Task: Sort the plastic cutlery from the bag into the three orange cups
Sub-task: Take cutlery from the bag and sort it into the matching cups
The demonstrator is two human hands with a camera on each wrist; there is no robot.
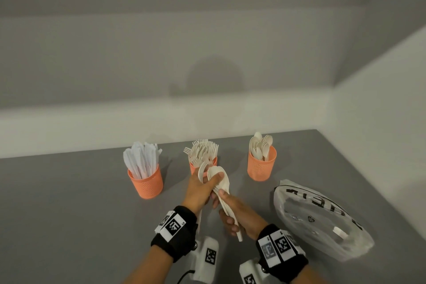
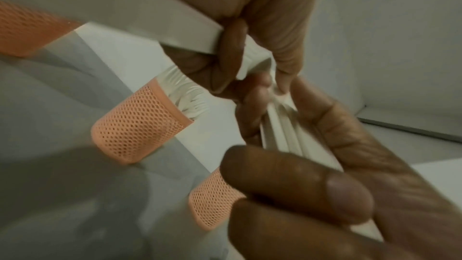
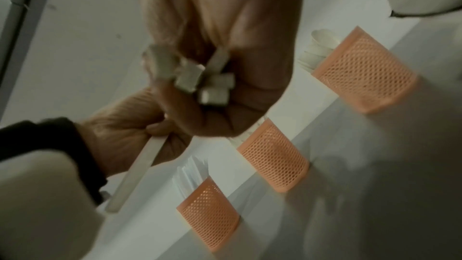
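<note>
1. Cream plastic spoons (image 1: 219, 180) form a bundle held above the grey bench (image 1: 69, 203), in front of the middle orange cup (image 1: 194, 168).
2. The right hand (image 1: 242, 214) has its grip closed round the spoon handles; the right wrist view shows the handle ends (image 3: 200, 80) sticking out of the curled fingers.
3. The left hand (image 1: 200, 193) grips a single cream piece whose long handle (image 3: 135, 171) runs down past the wrist, while its thumb (image 1: 215, 178) presses on the spoon bowls.
4. The left orange cup (image 1: 146, 182) holds white knives (image 1: 141, 159).
5. The middle cup holds forks (image 1: 204, 148), tines up.
6. The right orange cup (image 1: 261, 167) holds spoons, bowls up (image 1: 261, 145).
7. The three cups stand in a row near the wall, apart from each other.
8. The clear plastic bag (image 1: 322, 221) with black lettering lies flat on the bench to the right of the hands; something small and white (image 1: 340, 232) shows inside it, too unclear to name.
</note>
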